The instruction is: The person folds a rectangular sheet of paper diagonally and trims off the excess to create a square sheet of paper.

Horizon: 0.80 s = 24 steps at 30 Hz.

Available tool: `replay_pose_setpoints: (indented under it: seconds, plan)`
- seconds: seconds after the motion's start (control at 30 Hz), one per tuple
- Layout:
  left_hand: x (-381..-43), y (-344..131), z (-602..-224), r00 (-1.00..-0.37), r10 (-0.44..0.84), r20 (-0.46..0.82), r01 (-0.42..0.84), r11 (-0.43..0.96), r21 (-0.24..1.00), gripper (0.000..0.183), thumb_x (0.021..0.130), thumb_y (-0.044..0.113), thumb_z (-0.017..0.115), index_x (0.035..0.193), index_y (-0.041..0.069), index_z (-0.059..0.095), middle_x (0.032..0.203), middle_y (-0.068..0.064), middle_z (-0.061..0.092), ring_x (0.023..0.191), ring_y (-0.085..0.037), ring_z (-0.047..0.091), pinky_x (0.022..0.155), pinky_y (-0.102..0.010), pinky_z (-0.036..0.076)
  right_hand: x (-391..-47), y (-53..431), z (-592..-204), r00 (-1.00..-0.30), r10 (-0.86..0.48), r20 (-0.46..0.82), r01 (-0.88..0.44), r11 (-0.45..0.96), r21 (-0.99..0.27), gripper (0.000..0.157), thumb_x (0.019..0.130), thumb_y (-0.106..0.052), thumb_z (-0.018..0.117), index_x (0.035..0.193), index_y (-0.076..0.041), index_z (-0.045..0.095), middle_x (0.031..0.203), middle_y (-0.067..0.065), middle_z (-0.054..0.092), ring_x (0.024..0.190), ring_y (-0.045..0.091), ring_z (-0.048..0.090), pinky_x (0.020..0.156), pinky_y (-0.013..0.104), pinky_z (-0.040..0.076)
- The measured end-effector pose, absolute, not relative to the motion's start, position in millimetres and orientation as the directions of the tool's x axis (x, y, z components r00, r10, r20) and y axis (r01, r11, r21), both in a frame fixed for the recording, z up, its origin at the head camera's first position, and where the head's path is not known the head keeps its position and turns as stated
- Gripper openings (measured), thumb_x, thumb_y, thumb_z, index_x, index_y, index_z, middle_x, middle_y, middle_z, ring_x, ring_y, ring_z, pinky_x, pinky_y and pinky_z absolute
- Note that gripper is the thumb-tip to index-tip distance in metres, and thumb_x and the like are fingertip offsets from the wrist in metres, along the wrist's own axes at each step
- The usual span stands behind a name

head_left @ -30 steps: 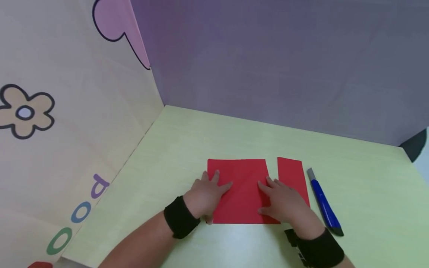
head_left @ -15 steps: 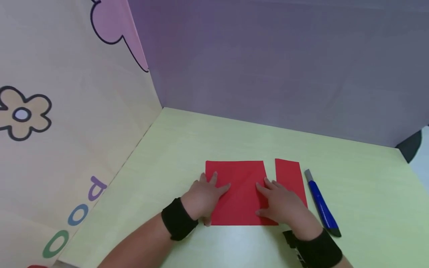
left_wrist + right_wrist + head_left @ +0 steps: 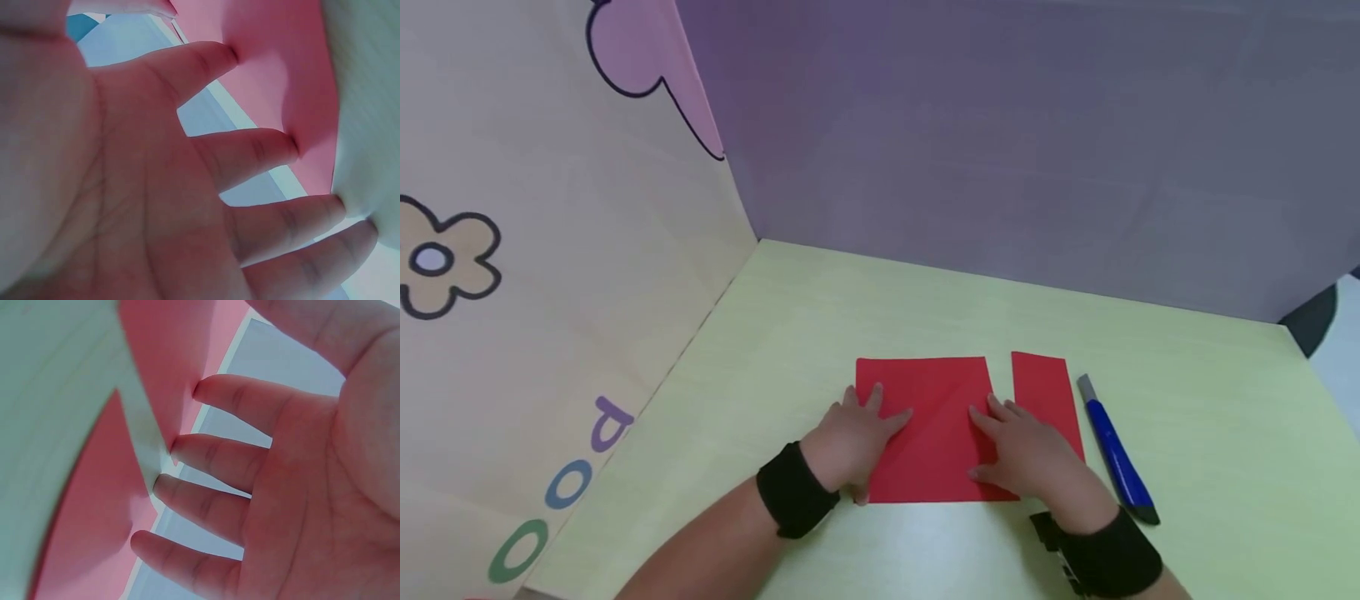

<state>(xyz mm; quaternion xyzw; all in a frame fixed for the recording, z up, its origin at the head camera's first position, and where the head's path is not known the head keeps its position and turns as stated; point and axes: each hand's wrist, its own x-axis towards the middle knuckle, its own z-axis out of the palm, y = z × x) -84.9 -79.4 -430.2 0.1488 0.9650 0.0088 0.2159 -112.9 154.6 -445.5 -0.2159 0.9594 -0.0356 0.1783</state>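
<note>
A large red sheet of paper (image 3: 936,450) lies flat on the pale green table (image 3: 850,292). My left hand (image 3: 853,442) rests on its left edge with spread fingers; in the left wrist view two fingertips touch the red sheet and two reach the table beside it. On the right edge lies my right hand (image 3: 1030,454), fingers straight and spread, spanning the gap toward a narrower red strip (image 3: 1047,387). In the right wrist view the strip (image 3: 100,506) and the sheet (image 3: 169,356) are apart, with fingertips near both. Neither hand grips anything.
A blue utility knife (image 3: 1116,454) with a grey tip lies just right of the strip. A purple-grey wall panel (image 3: 1000,150) closes off the back of the table, and a white panel (image 3: 587,250) with printed drawings stands along the left.
Both hands keep the same pose on the red paper. The whole head view has shifted slightly, so the scene sits a little farther left.
</note>
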Motion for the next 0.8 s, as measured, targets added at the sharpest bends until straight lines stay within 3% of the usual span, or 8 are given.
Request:
replay_pose_setpoints:
  seconds: [0.3, 0.53, 0.8]
  plan:
    - [-88, -84, -430, -0.859, 0.288, -0.424, 0.285, 0.956, 0.073, 0.122, 0.041, 0.027, 0.092, 0.146, 0.033, 0.031, 0.155, -0.015, 0.024, 0.135, -0.047, 0.023, 0.071, -0.038, 0.057, -114, 152, -449, -0.852, -0.436, -0.291, -0.408, 0.900, -0.153, 0.092, 0.065, -0.051, 0.078, 0.142, -0.016, 0.042, 0.150, 0.019, 0.035, 0.134, 0.047, 0.030, 0.104, 0.068, 0.028]
    - [-94, -85, -433, -0.858, 0.278, -0.432, 0.247, 0.960, 0.129, 0.119, 0.041, 0.028, 0.092, 0.145, 0.035, 0.034, 0.155, -0.013, 0.024, 0.134, -0.045, 0.024, 0.066, -0.037, 0.058, -115, 150, -452, -0.843, -0.424, -0.331, -0.377, 0.905, -0.198, 0.091, 0.069, -0.050, 0.075, 0.145, -0.016, 0.037, 0.154, 0.018, 0.028, 0.137, 0.048, 0.022, 0.095, 0.060, 0.044]
    - [-97, -78, -436, -0.859, 0.299, -0.417, 0.274, 0.954, 0.120, 0.106, 0.048, 0.045, 0.088, 0.142, 0.031, 0.041, 0.151, -0.015, 0.032, 0.130, -0.046, 0.033, 0.086, -0.046, 0.053, -107, 147, -455, -0.836, -0.420, -0.353, -0.364, 0.906, -0.217, 0.092, 0.070, -0.051, 0.074, 0.145, -0.014, 0.035, 0.154, 0.018, 0.026, 0.137, 0.048, 0.021, 0.095, 0.060, 0.045]
